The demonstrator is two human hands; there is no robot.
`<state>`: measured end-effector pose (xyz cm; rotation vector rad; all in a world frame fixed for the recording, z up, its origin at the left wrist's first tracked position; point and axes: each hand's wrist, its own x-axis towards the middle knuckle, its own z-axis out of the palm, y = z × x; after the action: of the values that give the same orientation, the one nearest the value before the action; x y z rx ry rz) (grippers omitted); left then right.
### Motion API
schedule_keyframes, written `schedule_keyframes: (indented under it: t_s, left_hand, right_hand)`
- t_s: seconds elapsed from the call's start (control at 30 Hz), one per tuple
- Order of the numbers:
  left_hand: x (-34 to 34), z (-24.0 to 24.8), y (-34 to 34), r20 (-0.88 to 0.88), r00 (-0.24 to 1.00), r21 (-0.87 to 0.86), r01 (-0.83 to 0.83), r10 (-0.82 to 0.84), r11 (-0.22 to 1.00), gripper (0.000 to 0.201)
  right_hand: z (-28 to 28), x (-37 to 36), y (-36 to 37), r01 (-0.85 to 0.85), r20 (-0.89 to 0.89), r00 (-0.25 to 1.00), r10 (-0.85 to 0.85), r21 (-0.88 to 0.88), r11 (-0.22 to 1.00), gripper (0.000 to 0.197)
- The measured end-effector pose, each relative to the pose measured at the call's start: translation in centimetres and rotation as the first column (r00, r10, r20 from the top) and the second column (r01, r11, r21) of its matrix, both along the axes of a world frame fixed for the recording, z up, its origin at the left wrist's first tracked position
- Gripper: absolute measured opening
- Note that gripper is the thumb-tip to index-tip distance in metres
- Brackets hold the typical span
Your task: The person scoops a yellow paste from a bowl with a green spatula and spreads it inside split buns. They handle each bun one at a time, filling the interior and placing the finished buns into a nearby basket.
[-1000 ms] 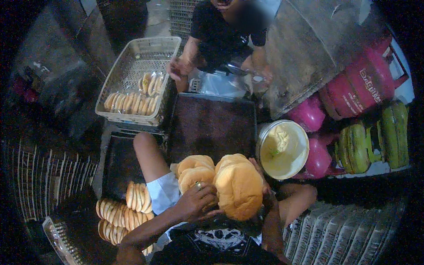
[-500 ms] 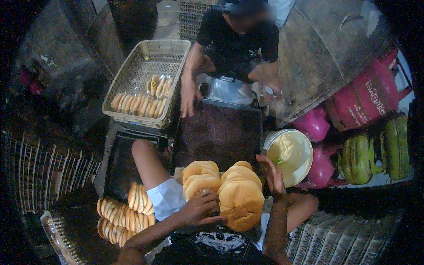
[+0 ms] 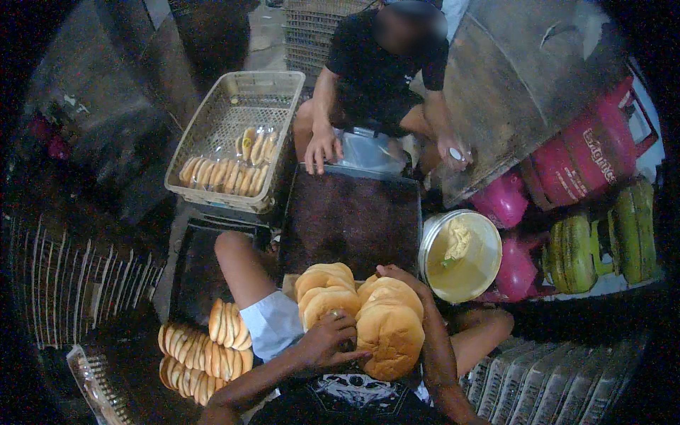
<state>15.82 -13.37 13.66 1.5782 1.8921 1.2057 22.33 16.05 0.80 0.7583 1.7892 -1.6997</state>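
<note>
Two rows of round golden buns lie before my lap, a left row (image 3: 327, 290) and a right row (image 3: 389, 333). My left hand (image 3: 329, 340) is closed at the near end of the left row, fingers curled, its thumb reaching to the nearest right bun. Something small and shiny shows at its fingertips, too small to name. My right hand (image 3: 404, 276) bends over the far end of the right row, fingers closed on a bun there and partly hidden. Just right of it stands a round tub (image 3: 464, 280) with pale yellow cream inside.
A dark tray (image 3: 350, 212) lies ahead. Beyond it a person (image 3: 386, 64) sits with hands near a clear-lidded box (image 3: 372, 150). A plastic crate (image 3: 191, 190) holds packed buns. More buns (image 3: 205, 350) lie at left. Pink (image 3: 581, 159) and green (image 3: 570, 255) gas cylinders stand right.
My right hand has moved left from beside the tub onto the far end of the right row, its fingers closing. The other person's hand has drawn back from the tray toward the box.
</note>
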Motion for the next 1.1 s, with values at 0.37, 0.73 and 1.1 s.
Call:
schedule_keyframes:
  t_s: [0.37,0.73,1.1]
  left_hand:
    - [-0.5,-0.9,0.1,0.052,0.998,-0.008,0.034,-0.034,0.999,0.039]
    - [-0.4,-1.2,0.7,0.013,1.0,-0.069,-0.006,0.007,0.998,0.042]
    - [0.5,-1.3,2.0,-0.114,0.989,-0.056,-0.102,0.095,0.993,0.039]
  right_hand:
    - [-0.6,1.4,0.1,-0.054,-0.001,0.997,0.071,0.634,0.771,0.086]
    - [2.3,3.4,0.2,-0.075,-0.011,0.994,0.111,0.675,0.734,0.079]
    - [2.9,6.9,2.5,0.204,-0.202,0.971,-0.126,0.43,0.879,0.077]
